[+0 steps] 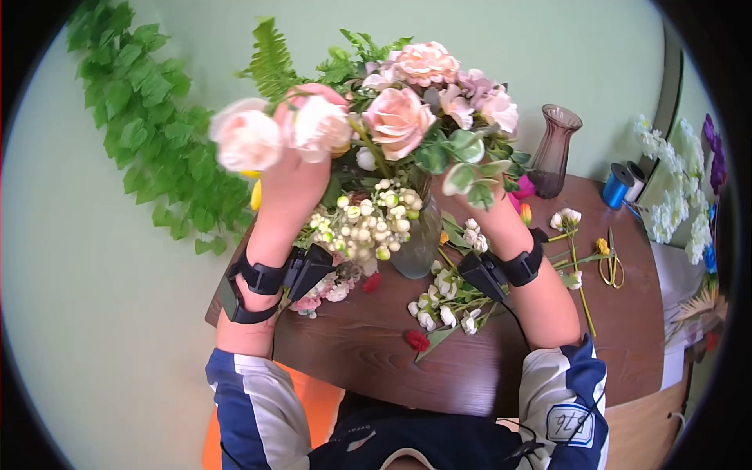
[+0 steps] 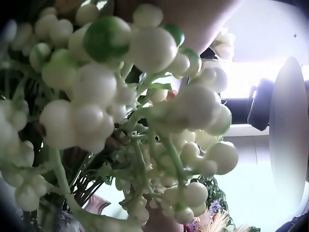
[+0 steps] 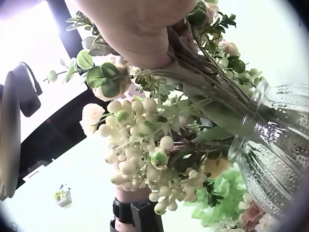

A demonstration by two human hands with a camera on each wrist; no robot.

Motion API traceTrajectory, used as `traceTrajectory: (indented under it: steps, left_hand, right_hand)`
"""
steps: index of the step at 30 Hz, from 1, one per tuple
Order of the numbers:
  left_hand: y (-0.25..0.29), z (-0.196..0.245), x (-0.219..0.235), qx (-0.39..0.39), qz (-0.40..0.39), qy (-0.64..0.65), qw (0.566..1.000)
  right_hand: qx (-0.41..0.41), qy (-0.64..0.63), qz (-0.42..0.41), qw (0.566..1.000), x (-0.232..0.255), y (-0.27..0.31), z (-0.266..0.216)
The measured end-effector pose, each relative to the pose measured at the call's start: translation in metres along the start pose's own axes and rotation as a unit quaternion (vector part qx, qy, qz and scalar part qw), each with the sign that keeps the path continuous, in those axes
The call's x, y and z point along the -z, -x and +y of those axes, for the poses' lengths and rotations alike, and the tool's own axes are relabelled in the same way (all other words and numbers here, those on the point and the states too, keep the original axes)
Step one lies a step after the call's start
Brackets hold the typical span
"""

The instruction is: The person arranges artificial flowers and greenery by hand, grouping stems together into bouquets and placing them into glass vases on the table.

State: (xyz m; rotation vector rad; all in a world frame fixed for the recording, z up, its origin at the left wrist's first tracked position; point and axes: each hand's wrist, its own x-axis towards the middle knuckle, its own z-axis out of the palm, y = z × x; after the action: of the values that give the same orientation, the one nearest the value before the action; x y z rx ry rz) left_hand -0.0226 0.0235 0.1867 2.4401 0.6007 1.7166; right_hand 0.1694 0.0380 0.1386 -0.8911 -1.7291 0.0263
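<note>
A bouquet of pink roses (image 1: 399,123), fern fronds and variegated leaves rises from a clear ribbed glass vase (image 3: 275,145). My right hand (image 3: 140,29) grips the bundled stems (image 3: 212,72) just above the vase mouth; in the head view leaves cover its fingers. On the bouquet's left side is my left hand (image 1: 294,184), raised among the blooms. Two pale roses (image 1: 249,135), blurred, overlap its fingers, so I cannot tell whether it pinches anything. White berry sprays (image 1: 364,221) droop over the vase's front and fill the left wrist view.
White rosebud stems (image 1: 446,301) and a red flower (image 1: 417,340) lie on the dark wooden table (image 1: 368,360). A purple glass vase (image 1: 553,153), ribbon spools (image 1: 616,186) and gold-handled scissors (image 1: 611,270) sit to the right. Ivy (image 1: 149,117) hangs on the left wall.
</note>
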Motion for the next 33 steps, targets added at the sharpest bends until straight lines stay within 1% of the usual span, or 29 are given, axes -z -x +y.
traceTrajectory:
  steps: [1,2,3,4,5,6,10,12,13,14,16,17,18,19,20,22,23,24,26,27,28,30,32,33]
  left_hand:
    - [-0.001,0.001,-0.001,0.017,0.028,0.048,0.998]
    - [-0.003,0.003,-0.001,0.034,0.055,0.096,0.993]
    - [-0.005,0.010,0.001,0.018,0.068,0.091,0.993]
    - [-0.008,0.011,0.005,0.025,0.055,0.129,0.990]
    - [-0.009,0.013,0.010,0.014,0.044,0.140,0.989]
    - [-0.009,0.015,0.013,0.004,0.033,0.152,0.988]
    - [-0.009,0.019,0.018,-0.001,0.005,0.157,0.988]
    - [-0.010,0.018,0.021,-0.014,0.050,0.104,0.993]
    - [-0.012,0.020,0.025,-0.034,0.067,0.096,0.993]
    - [-0.015,0.020,0.027,-0.059,0.090,0.121,0.987]
    - [-0.019,0.022,0.035,-0.061,0.066,0.149,0.985]
    - [-0.018,0.023,0.033,-0.060,0.066,0.150,0.985]
    - [-0.017,0.024,0.030,-0.045,0.043,0.132,0.989]
    - [-0.016,0.024,0.028,-0.030,0.020,0.114,0.993]
    - [-0.015,0.023,0.026,-0.028,0.021,0.113,0.993]
    - [-0.014,0.018,0.024,-0.018,0.004,0.091,0.996]
    - [-0.014,0.018,0.024,-0.015,-0.022,0.086,0.996]
    - [-0.013,0.019,0.023,-0.015,-0.021,0.086,0.996]
    - [-0.013,0.018,0.023,-0.006,-0.125,0.065,0.990]
    - [-0.006,0.004,0.024,-0.043,-0.097,-0.013,0.994]
    - [0.000,-0.011,0.026,-0.080,-0.069,-0.091,0.990]
    - [-0.012,0.021,0.016,-0.156,-0.091,-0.070,0.981]
    - [-0.011,-0.010,0.026,-0.081,-0.015,-0.069,0.994]
    - [-0.026,0.022,0.027,-0.063,-0.079,0.008,0.995]
  right_hand:
    - [-0.008,-0.010,0.005,1.000,0.006,0.040,-0.009]
    - [-0.015,-0.020,0.012,1.000,0.005,0.033,-0.006]
    - [-0.023,-0.031,0.019,0.999,0.001,0.020,-0.004]
    - [-0.030,-0.041,0.027,0.998,0.004,0.039,-0.008]
    - [-0.036,-0.052,0.034,0.997,-0.001,0.028,-0.007]
    - [-0.042,-0.062,0.041,0.996,0.002,0.031,-0.005]
    - [-0.057,-0.103,0.059,0.991,0.005,0.042,-0.009]
    - [-0.064,-0.125,0.063,0.988,0.008,0.047,-0.009]
    - [-0.065,-0.125,0.065,0.988,0.008,0.047,-0.008]
    - [-0.052,-0.103,0.074,0.991,0.008,0.046,-0.007]
    - [-0.039,-0.078,0.084,0.993,0.008,0.047,-0.003]
    - [-0.024,-0.063,0.088,0.994,0.008,0.047,-0.004]
    - [-0.010,-0.049,0.092,0.994,0.008,0.047,-0.005]
    - [0.119,0.110,0.183,0.970,0.011,0.040,-0.004]
    - [0.119,0.109,0.181,0.970,0.009,0.040,-0.002]
    - [0.167,0.076,0.247,0.952,0.002,0.043,0.007]
    - [0.131,0.076,0.173,0.973,0.003,0.043,0.010]
    - [0.131,0.076,0.172,0.973,0.003,0.045,0.011]
    - [0.148,0.123,0.177,0.965,0.005,0.048,0.009]
    - [0.166,0.119,0.213,0.955,0.008,0.046,-0.003]
    - [0.167,0.119,0.211,0.956,0.007,0.046,-0.004]
    - [0.162,0.116,0.201,0.959,0.008,0.054,-0.005]
    - [0.159,0.113,0.190,0.962,0.009,0.057,-0.006]
    - [0.157,0.113,0.186,0.963,0.011,0.060,-0.005]
